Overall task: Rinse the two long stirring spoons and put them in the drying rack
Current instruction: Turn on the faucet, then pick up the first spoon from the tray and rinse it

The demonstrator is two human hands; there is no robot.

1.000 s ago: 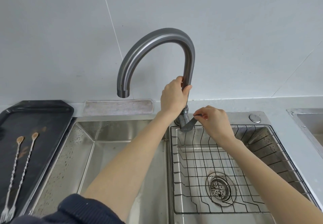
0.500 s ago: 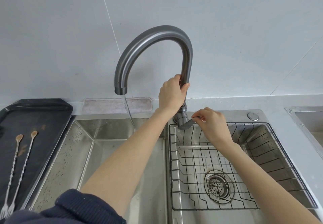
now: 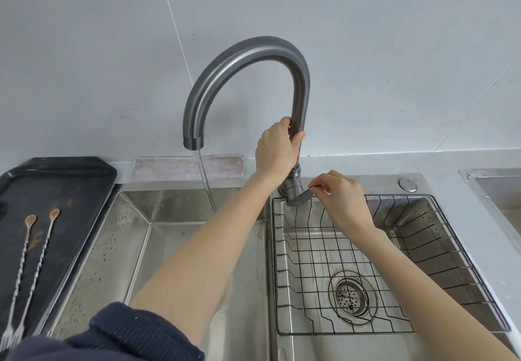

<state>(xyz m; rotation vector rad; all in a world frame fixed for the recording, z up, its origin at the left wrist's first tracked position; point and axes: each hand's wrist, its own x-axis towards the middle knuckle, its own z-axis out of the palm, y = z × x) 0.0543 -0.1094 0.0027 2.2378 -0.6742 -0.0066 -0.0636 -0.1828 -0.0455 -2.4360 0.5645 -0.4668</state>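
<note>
We see the left hand (image 3: 277,147) wrapped around the upright stem of the tall curved grey metal faucet (image 3: 245,59), fingers closed on the pipe, at 12 o'clock from the middle of the view. Just below it, toward 1 o'clock, the right hand (image 3: 342,200) pinches the flat grey faucet lever (image 3: 301,197) between thumb and fingertips, the other fingers curled in. A thin stream of water (image 3: 205,176) runs from the spout into the left stainless steel sink basin (image 3: 158,236). The black wire drying rack (image 3: 394,264) sits in the right basin at 4 o'clock, over the round drain strainer (image 3: 351,295). The 2 long twisted metal stirring spoons (image 3: 31,264) lie side by side on the black tray (image 3: 59,180) at 9 o'clock, well apart from both hands, their stained bowls pointing toward the wall. A dark blue sleeve (image 3: 118,338) shows at 7 o'clock.
</note>
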